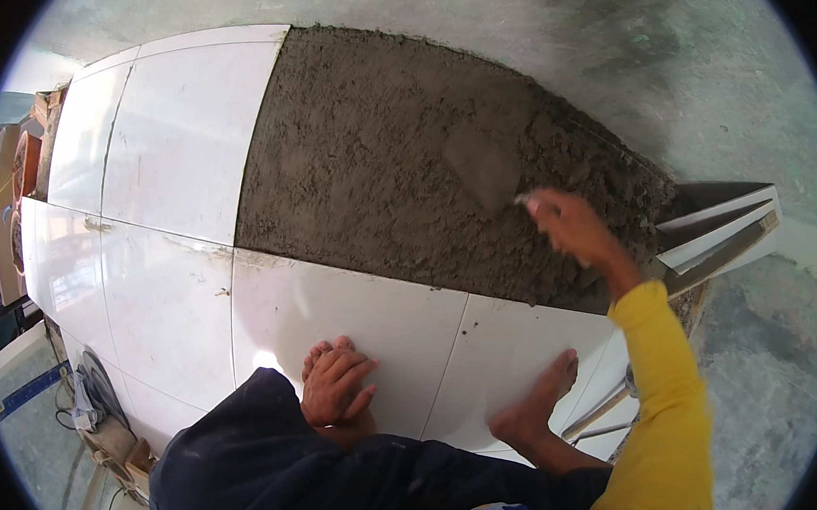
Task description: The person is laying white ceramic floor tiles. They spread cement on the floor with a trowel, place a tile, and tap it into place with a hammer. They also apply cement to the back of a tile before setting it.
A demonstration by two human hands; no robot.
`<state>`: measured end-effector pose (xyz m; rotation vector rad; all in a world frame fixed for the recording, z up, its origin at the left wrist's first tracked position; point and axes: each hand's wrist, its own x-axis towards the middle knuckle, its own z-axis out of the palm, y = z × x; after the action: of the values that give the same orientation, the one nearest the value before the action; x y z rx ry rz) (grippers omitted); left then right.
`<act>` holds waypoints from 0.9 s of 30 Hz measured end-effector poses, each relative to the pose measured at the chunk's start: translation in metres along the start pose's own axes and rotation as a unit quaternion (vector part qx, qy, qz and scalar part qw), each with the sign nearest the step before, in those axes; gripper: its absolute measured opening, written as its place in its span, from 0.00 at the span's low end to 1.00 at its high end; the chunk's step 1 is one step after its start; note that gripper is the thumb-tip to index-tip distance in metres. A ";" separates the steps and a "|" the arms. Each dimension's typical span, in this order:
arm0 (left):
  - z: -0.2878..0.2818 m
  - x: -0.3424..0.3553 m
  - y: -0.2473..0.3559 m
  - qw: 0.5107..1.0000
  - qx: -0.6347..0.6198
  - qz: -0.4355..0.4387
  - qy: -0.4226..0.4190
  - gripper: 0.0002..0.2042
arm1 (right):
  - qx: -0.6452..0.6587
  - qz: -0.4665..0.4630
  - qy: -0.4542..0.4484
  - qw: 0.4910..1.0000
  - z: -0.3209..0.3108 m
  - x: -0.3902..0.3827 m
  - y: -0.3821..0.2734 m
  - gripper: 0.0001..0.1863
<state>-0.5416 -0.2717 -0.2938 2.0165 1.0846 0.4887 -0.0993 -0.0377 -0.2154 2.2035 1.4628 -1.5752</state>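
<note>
Stretched forward from a yellow sleeve, my right hand [569, 225] is closed on a trowel. The mortar-coloured trowel blade [484, 164] lies against the wet grey mortar bed [353, 145], and both hand and blade are somewhat blurred. White glossy tiles [172, 129] border the mortar on its left and near sides. My left hand [337, 388] rests over my left foot, fingers stretched out and holding nothing. My bare right foot [540, 402] stands on the near tiles.
A plastered wall [659, 48] rises behind the mortar. White tile pieces [724, 223] lean at the right end. At the left, a blue level-like bar [31, 390], an orange bucket [27, 166] and a dark disc-shaped object [102, 385] stand beyond the tiled edge.
</note>
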 end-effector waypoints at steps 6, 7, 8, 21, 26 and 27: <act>-0.002 -0.005 -0.003 1.000 -0.018 0.018 0.010 0.20 | -0.037 -0.300 0.055 0.952 0.122 -0.061 0.096 0.21; -0.002 -0.003 -0.005 0.999 -0.022 0.023 0.011 0.20 | 0.001 -0.272 0.046 0.961 0.134 -0.074 0.100 0.21; -0.003 -0.003 -0.004 0.999 -0.021 0.022 0.012 0.20 | 0.103 -0.151 0.000 0.983 0.142 -0.090 0.086 0.22; -0.004 -0.006 -0.003 0.997 -0.046 0.021 0.053 0.19 | -0.111 -0.323 0.200 0.919 0.227 -0.034 -0.002 0.24; 0.020 -0.023 -0.009 0.996 0.002 -0.039 0.076 0.19 | 0.277 0.014 0.147 0.949 0.152 -0.040 -0.029 0.24; 0.015 -0.020 -0.007 0.998 0.003 -0.026 0.065 0.19 | 0.339 0.011 0.161 0.927 0.144 -0.037 -0.029 0.24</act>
<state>-0.5472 -0.2920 -0.3080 1.9782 1.2150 0.5968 -0.2215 -0.1221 -0.2431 2.9530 1.0214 -2.0150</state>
